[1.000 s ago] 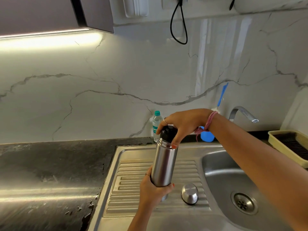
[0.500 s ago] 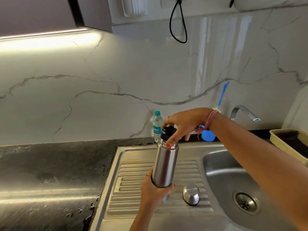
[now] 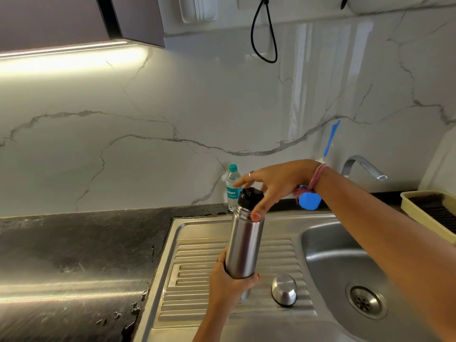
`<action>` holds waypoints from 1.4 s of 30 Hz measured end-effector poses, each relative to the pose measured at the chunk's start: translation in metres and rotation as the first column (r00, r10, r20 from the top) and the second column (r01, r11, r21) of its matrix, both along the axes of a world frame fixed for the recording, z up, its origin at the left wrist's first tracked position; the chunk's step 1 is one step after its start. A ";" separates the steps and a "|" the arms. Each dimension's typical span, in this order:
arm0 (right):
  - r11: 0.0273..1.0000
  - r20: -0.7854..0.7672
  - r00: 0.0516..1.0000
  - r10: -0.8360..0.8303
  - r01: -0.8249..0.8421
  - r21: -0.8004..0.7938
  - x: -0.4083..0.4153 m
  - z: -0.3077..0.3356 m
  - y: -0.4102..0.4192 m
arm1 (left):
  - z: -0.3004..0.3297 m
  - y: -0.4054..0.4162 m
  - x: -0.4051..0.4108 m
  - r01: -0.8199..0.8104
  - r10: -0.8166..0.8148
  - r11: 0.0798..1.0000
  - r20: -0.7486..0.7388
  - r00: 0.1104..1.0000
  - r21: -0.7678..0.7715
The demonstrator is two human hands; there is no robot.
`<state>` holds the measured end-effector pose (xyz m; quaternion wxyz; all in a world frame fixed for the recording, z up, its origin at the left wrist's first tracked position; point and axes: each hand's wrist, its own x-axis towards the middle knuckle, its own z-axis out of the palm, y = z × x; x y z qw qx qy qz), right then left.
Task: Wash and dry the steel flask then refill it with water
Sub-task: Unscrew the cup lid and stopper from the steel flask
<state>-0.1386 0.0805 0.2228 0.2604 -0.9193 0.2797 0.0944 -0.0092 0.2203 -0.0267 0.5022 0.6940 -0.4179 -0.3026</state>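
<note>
Brushed steel: the flask point(image 3: 244, 245) stood upright over the ribbed drainboard point(image 3: 197, 267) of the sink point(image 3: 328, 245), held off the surface, left of the basin. The left hand point(image 3: 230, 283) wrapped the lower end of the body, thumb across the front and fingers behind. The right hand point(image 3: 276, 183) reached over from the basin side; its fingers were fairly straight and spread over the black stopper point(image 3: 250, 197), with the thumb tip point(image 3: 256, 215) against the steel shoulder just below. This grip looked loose, more a resting touch than a pinch. The steel cup-cap point(image 3: 284, 289) lay apart on the drainboard, just right of the flask.

Judgement on handling: rigid wall, will not deform under a firm squeeze; smooth finish, likely slippery once wet or soapy. Fill state not visible, so weight unknown. Best hold appears to be a full wrap at the lower or middle body, as the left hand had it, with the other hand turning the stopper, whose dark plastic should offer more purchase than the polished wall. Dents are the main risk if dropped into the basin.

Also noted: small plastic water bottle point(image 3: 233, 187) at the back of the dark bench point(image 3: 74, 243), tap point(image 3: 362, 166) beyond the right forearm.
</note>
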 end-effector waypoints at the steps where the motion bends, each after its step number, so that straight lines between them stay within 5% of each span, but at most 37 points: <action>1: 0.999 -0.002 1.000 -0.031 0.031 -0.034 0.002 -0.002 0.001 | 0.000 0.000 0.000 -0.005 0.005 1.000 0.001 1.000 -0.001; 4: 0.990 0.007 1.000 0.015 -0.014 -0.142 0.005 -0.005 0.000 | 0.000 0.000 0.000 -0.003 0.003 1.000 -0.007 1.000 -0.004; 8: 0.999 0.043 0.999 0.010 -0.008 -0.038 0.001 -0.002 -0.001 | 0.000 0.000 -0.001 -0.001 0.001 1.000 -0.029 1.000 -0.013; 20: 0.991 -0.038 0.998 0.044 -0.049 -0.122 0.007 -0.003 0.001 | 0.003 0.003 -0.004 -0.010 0.010 1.000 -0.038 0.999 -0.005; 24: 0.999 -0.029 0.999 0.046 -0.047 -0.026 0.002 0.001 0.003 | 0.002 0.003 -0.005 -0.016 0.016 1.000 -0.027 1.000 -0.011; 29: 0.987 -0.028 1.000 0.011 -0.015 -0.161 0.009 -0.010 0.004 | -0.001 0.002 -0.005 -0.023 0.023 1.000 -0.019 1.000 -0.014; 35: 0.996 0.161 0.987 0.031 -0.045 0.083 -0.013 -0.002 -0.006 | -0.003 0.004 -0.002 -0.019 0.019 1.000 -0.021 1.000 -0.017; 39: 0.965 0.393 0.906 -0.159 0.059 0.254 -0.038 -0.013 -0.018 | -0.006 0.006 -0.001 -0.035 0.035 0.999 -0.042 0.999 -0.010; 42: 0.883 0.532 0.757 -0.380 0.127 0.451 -0.050 -0.043 -0.028 | -0.009 0.007 0.001 -0.058 0.058 0.998 -0.077 0.995 0.000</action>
